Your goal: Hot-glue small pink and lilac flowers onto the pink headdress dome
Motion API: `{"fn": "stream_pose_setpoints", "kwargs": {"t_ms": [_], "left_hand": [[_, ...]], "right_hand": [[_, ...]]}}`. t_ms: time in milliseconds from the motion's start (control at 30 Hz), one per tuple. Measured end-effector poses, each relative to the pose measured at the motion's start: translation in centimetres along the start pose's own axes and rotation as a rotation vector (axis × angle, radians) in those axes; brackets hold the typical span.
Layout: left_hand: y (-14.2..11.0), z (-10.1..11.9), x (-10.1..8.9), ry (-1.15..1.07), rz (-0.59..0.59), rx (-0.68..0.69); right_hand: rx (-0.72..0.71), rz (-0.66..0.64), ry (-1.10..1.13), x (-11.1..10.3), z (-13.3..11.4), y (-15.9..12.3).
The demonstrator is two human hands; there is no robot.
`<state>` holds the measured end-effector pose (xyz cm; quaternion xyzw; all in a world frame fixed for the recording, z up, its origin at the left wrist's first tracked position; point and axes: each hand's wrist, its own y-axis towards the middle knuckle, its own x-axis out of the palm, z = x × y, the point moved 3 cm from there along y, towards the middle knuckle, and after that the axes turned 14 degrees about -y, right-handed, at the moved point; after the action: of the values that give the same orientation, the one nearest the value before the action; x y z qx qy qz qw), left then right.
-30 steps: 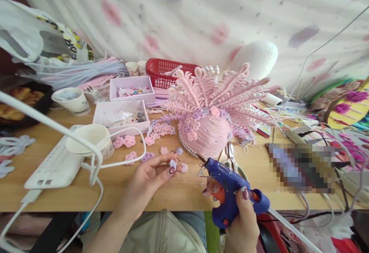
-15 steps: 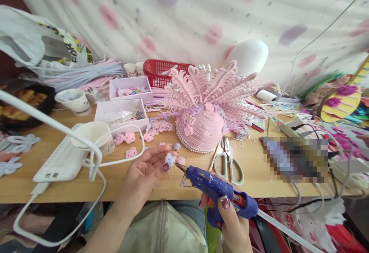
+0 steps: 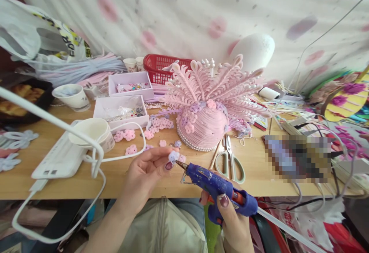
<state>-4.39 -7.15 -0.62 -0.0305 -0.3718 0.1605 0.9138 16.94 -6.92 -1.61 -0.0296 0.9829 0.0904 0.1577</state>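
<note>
Between thumb and fingertips, my left hand (image 3: 147,174) pinches a small lilac flower (image 3: 173,157). My right hand (image 3: 230,214) is wrapped round the handle of a blue hot glue gun (image 3: 215,183), a white glue stick (image 3: 282,226) running out of its back. The metal nozzle (image 3: 181,164) is at the flower's edge; whether it touches, I cannot tell. Beyond my hands stands a pink domed headpiece (image 3: 201,130) with feathery pink plumes, a pearl rim and small pink and lilac flowers stuck on it. Loose pink flowers (image 3: 161,123) lie to its left.
Scissors (image 3: 229,160) lie right of the headpiece. White boxes of beads (image 3: 121,120), a red basket (image 3: 161,68) and paper cups (image 3: 89,132) stand left and behind. A white cable (image 3: 52,110) crosses the left side near a power strip (image 3: 56,158). A white foam head (image 3: 255,51) stands behind.
The lilac flower and the glue gun's nozzle have come closer together, with my left hand shifting slightly right and up. The camera view has tilted and shifted a little.
</note>
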Motion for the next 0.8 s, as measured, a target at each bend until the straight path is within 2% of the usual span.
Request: {"fn": "stream_pose_setpoints", "kwargs": {"t_ms": [100, 233, 333, 533, 800], "left_hand": [[0.3, -0.3, -0.6, 0.022, -0.029, -0.013], [0.1, -0.2, -0.7, -0.011, -0.009, 0.008], [-0.3, 0.0, -0.1, -0.050, -0.008, -0.027], [-1.0, 0.5, 0.9, -0.003, 0.093, -0.013], [0.1, 0.1, -0.5, -0.039, 0.054, 0.031]], "right_hand": [[0.002, -0.081, 0.028, 0.3, -0.5, 0.2], [-0.002, -0.063, 0.015, 0.5, -1.6, 0.3], [-0.025, -0.079, 0.009, 0.7, -2.2, 0.4], [-0.033, -0.058, -0.007, 0.7, -2.4, 0.7], [0.012, -0.037, -0.013, 0.3, -2.7, 0.7]]}}
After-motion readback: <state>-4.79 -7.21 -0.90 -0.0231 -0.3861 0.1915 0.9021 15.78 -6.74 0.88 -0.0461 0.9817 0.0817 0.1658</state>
